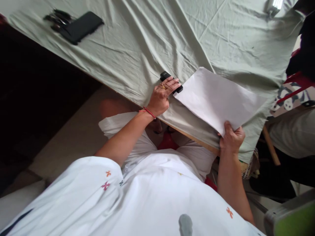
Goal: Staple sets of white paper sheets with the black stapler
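My left hand (162,94), with a ring and a red wrist cord, rests on a small black stapler (164,75) on the cloth near the table edge. Its fingers lie across the top of the stapler, and the thumb is hidden. A white sheet of paper (216,95) reaches from the stapler's near end towards the right; whether its corner sits in the jaw is not clear. My right hand (231,137) pinches the near right edge of this paper, thumb on top. The sheet bends slightly and looks partly raised off the cloth.
A pale green wrinkled cloth (137,42) covers the table. Far left lie a black phone-like case (82,28) and a bunch of keys (59,18). A white device (274,7) stands far right. Beyond the right edge are a panda-print bag (289,98) and a green-topped seat (295,216).
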`<state>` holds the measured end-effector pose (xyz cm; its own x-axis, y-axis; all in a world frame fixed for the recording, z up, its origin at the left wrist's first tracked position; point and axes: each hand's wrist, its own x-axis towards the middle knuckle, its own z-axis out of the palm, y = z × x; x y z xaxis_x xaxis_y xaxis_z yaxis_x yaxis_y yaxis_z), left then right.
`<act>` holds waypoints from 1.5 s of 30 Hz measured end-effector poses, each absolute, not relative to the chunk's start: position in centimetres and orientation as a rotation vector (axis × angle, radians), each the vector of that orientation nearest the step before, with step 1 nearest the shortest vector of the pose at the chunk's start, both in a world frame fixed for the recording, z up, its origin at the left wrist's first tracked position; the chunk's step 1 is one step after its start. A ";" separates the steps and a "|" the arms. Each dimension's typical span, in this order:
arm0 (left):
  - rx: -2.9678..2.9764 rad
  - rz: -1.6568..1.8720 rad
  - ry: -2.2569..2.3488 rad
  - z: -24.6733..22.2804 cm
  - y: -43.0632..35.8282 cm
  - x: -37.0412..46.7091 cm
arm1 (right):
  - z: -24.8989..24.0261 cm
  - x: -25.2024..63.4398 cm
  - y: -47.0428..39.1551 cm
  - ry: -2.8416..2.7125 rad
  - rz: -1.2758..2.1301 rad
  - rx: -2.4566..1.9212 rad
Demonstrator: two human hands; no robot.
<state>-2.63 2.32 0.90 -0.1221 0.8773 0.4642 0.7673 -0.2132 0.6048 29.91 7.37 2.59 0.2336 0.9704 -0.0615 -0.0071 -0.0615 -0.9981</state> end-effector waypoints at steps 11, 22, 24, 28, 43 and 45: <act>1.914 1.262 1.840 1.6 1.9 -2.7 | 2.7 30.0 7.4 -1.008 1.081 -1.381; 1.869 1.113 1.993 2.0 1.4 -1.2 | 2.5 29.9 7.4 -0.988 1.069 -1.369; 1.920 1.169 1.923 1.4 1.6 -1.8 | 2.6 29.9 7.2 -0.993 1.093 -1.341; 1.977 1.236 1.817 1.0 1.8 -2.6 | 2.7 30.4 6.9 -0.989 1.108 -1.295; 1.514 1.231 1.829 3.0 0.3 -2.2 | 2.1 33.0 7.5 -1.078 1.208 -1.265; 1.563 1.187 1.780 3.4 0.2 -2.0 | 1.8 33.0 7.3 -1.160 1.207 -1.299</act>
